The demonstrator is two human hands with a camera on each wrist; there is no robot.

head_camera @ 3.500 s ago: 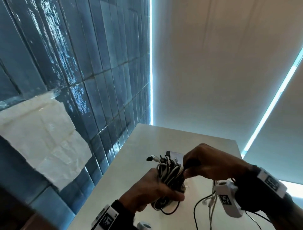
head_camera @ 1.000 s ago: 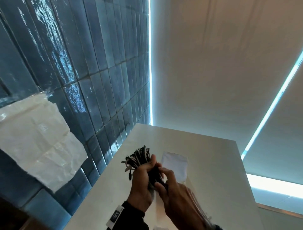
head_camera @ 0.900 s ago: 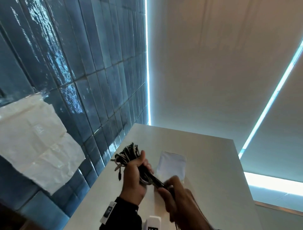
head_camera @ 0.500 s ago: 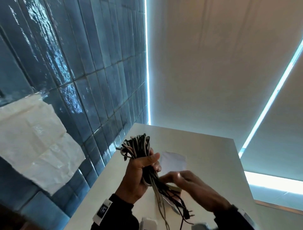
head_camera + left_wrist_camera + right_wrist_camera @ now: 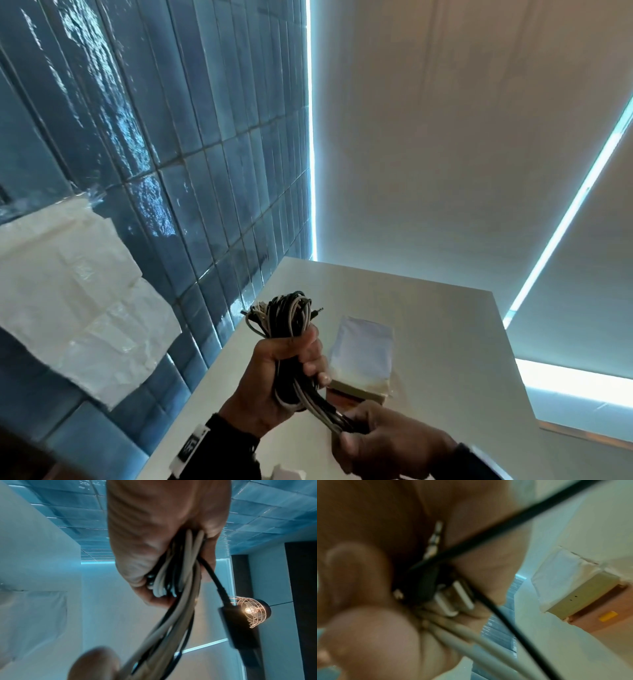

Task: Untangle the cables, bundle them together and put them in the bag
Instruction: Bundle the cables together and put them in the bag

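Note:
A bundle of black and white cables [image 5: 284, 318] stands upright above the white table [image 5: 428, 325]. My left hand [image 5: 284, 373] grips the bundle round its middle, and the looped tops fan out above the fist. The loose tails run down and right into my right hand [image 5: 370, 442], which grips them. In the left wrist view the cables [image 5: 178, 568] pass through my curled fingers. In the right wrist view a USB plug [image 5: 453, 599] and grey cable ends [image 5: 471, 639] sit in my palm. A clear plastic bag [image 5: 363, 356] lies flat on the table behind my hands.
A blue tiled wall [image 5: 171, 154] runs along the table's left side, with a white crumpled sheet [image 5: 75, 291] taped to it. White blinds [image 5: 462, 137] hang behind the table. A lit cage lamp [image 5: 248, 611] shows in the left wrist view.
My right hand has slid down the tails and closed on their ends. The left hand still holds the bundle upright, slightly lower and to the right.

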